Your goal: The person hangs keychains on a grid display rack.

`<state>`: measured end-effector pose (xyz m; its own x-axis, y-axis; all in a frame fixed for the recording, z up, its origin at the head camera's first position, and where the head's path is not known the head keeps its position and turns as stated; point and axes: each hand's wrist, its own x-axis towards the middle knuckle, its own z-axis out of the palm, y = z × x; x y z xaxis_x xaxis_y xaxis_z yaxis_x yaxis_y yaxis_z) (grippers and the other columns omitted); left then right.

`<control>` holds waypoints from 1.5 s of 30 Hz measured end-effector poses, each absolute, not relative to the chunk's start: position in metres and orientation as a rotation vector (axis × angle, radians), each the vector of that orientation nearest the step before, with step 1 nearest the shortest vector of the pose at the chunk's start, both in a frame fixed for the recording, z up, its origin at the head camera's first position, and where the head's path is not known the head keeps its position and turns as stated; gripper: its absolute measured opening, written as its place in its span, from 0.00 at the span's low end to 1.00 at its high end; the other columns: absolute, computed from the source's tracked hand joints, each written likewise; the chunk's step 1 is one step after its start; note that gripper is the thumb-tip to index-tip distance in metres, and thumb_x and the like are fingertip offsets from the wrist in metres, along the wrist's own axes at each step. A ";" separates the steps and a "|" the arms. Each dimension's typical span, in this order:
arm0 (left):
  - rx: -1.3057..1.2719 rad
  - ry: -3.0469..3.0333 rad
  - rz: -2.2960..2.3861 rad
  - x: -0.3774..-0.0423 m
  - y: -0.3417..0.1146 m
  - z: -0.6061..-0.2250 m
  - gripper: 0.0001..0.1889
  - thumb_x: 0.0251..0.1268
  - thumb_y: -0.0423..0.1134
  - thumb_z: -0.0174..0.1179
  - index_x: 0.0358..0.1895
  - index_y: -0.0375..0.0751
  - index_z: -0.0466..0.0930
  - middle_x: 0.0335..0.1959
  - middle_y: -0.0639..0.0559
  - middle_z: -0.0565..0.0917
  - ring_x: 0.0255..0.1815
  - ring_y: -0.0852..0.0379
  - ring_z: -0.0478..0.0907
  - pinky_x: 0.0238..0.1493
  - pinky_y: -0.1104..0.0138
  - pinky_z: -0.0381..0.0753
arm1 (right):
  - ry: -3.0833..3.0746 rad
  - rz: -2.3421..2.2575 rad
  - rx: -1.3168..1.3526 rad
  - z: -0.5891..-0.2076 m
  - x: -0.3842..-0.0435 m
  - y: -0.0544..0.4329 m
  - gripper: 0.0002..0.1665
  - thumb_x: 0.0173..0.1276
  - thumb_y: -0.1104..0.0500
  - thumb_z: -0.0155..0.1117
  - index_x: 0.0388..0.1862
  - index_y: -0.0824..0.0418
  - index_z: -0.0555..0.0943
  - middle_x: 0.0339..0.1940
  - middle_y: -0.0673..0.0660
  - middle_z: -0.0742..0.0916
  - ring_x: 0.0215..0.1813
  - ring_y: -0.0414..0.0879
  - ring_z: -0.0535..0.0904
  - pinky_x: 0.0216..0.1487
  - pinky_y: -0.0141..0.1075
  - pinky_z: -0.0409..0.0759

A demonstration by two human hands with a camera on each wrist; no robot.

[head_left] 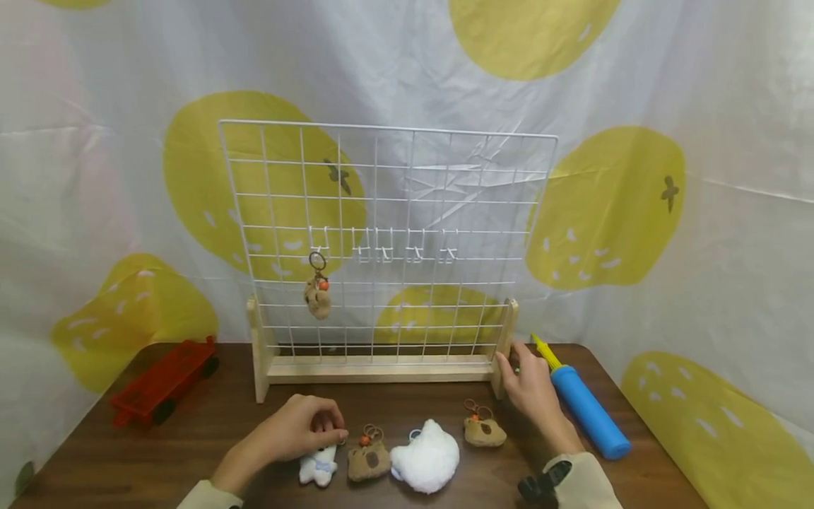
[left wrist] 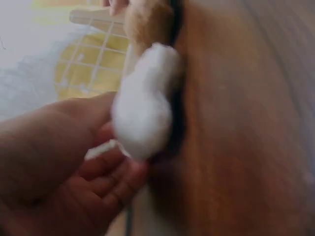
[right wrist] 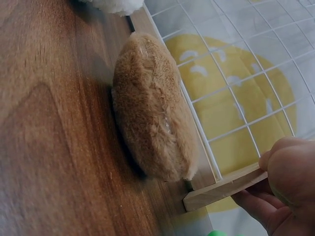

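Observation:
In the head view my left hand [head_left: 302,428] bends over the top of a small white plush keychain [head_left: 318,468] with a blue bow, its fingers pinching near the ring. The left wrist view shows that white plush [left wrist: 142,110] blurred, with thumb and fingers at its near end. My right hand [head_left: 531,378] grips the right wooden leg [head_left: 506,339] of a white wire grid rack [head_left: 394,212]. From the right wrist, the fingers lie on both sides of that leg [right wrist: 226,187]. A brown plush keychain [head_left: 318,295] hangs from a hook on the rack.
On the table lie a brown plush keychain [head_left: 369,463], a large white plush [head_left: 427,458] and another brown plush keychain [head_left: 485,430]. Several white hooks [head_left: 415,253] sit on the grid. A red toy wagon [head_left: 165,382] stands left; a blue pump [head_left: 591,413] lies right.

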<state>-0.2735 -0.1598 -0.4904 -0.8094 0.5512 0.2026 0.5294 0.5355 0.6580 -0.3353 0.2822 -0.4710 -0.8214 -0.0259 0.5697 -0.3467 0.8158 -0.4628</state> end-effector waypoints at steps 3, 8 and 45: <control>0.968 2.724 1.114 -0.269 -0.158 -0.483 0.06 0.69 0.43 0.75 0.37 0.49 0.88 0.27 0.63 0.83 0.28 0.72 0.76 0.30 0.74 0.79 | -2.439 0.768 0.277 -0.471 -0.337 0.281 0.12 0.81 0.60 0.67 0.53 0.69 0.84 0.43 0.69 0.94 0.45 0.65 0.91 0.45 0.60 0.89; 1.000 2.715 1.091 -0.262 -0.151 -0.477 0.06 0.62 0.32 0.76 0.36 0.44 0.87 0.27 0.60 0.83 0.30 0.71 0.76 0.31 0.74 0.79 | -2.430 0.775 0.282 -0.470 -0.337 0.281 0.12 0.80 0.61 0.68 0.53 0.69 0.84 0.43 0.69 0.94 0.46 0.66 0.92 0.46 0.60 0.89; 0.964 2.868 1.534 -0.269 -0.119 -0.454 0.05 0.75 0.31 0.69 0.48 0.44 0.87 0.41 0.51 0.95 0.41 0.60 0.92 0.44 0.72 0.91 | -2.436 0.740 0.270 -0.472 -0.336 0.281 0.10 0.81 0.60 0.68 0.50 0.68 0.83 0.41 0.68 0.93 0.43 0.65 0.91 0.43 0.59 0.89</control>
<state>-0.2685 -0.1189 -0.4536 -0.8096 0.3608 0.4630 0.5854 0.4382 0.6821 -0.3357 0.2814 -0.4724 -0.8154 -0.0257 0.5783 -0.3430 0.8262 -0.4469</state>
